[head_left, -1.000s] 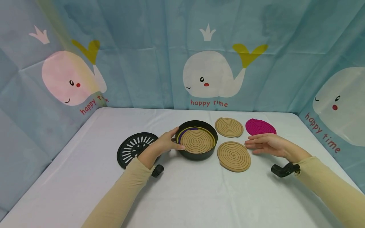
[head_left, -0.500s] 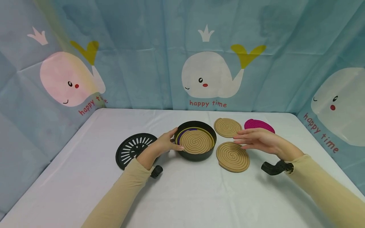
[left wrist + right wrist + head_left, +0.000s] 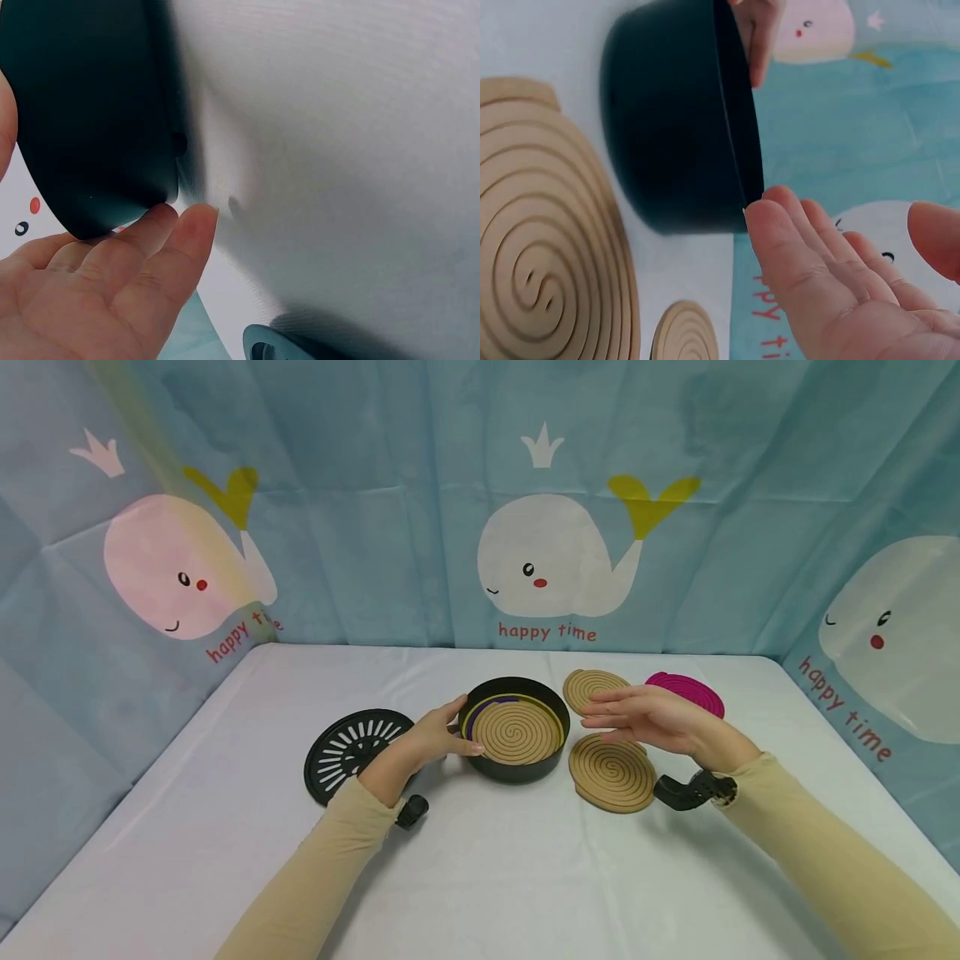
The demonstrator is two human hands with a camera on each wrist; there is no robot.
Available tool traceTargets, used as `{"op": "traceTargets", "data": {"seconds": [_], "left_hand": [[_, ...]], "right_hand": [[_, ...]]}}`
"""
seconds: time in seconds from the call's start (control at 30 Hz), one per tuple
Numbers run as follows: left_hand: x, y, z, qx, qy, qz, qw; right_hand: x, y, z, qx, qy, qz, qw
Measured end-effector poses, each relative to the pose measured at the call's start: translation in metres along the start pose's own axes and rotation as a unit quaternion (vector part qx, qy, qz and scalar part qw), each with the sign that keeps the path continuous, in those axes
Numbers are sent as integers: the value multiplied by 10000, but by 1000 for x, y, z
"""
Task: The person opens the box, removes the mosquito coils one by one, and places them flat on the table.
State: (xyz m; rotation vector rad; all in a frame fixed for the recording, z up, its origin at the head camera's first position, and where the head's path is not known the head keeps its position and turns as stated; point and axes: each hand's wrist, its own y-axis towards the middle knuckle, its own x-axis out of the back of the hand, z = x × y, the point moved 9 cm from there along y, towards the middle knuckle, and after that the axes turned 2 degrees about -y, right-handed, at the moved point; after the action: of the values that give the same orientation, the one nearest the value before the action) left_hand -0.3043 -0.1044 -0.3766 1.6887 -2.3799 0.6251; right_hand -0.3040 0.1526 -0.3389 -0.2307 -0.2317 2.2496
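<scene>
A round black mosquito coil holder point(image 3: 517, 772) stands on the white table with a tan mosquito coil point(image 3: 517, 732) lying flat inside. Yellow and purple edges show beneath that coil. My left hand point(image 3: 431, 737) holds the holder by its left side, the thumb at the near rim and the fingers point(image 3: 154, 232) against the outer wall. To the right, my right hand point(image 3: 652, 718) hovers with fingers extended and holds nothing. Its fingertips point(image 3: 769, 217) are near the holder's rim in the right wrist view. Below it lies a tan mosquito coil point(image 3: 611, 777); another tan coil point(image 3: 588, 685) lies farther back, partly covered.
A slotted black lid point(image 3: 337, 760) lies left of the holder, partly behind the left forearm. At the back right is a magenta mosquito coil point(image 3: 690, 691), partly covered by the right hand. A blue curtain point(image 3: 405, 552) with whale prints hangs behind the table.
My right hand has moved left from beside the magenta coil to over the tan coils, closer to the holder. The left hand stays at the holder's side.
</scene>
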Motion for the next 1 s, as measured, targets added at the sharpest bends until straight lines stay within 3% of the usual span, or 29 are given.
{"op": "traceTargets", "data": {"seconds": [0.7,1.0], "left_hand": [[0,0,-1,59,-9,19,10000],[-1,0,0,22,31,21,10000]], "right_hand": [[-27,53,5,95,413,-274,9987],[-37,73,1,-108,154,-252,9995]]}}
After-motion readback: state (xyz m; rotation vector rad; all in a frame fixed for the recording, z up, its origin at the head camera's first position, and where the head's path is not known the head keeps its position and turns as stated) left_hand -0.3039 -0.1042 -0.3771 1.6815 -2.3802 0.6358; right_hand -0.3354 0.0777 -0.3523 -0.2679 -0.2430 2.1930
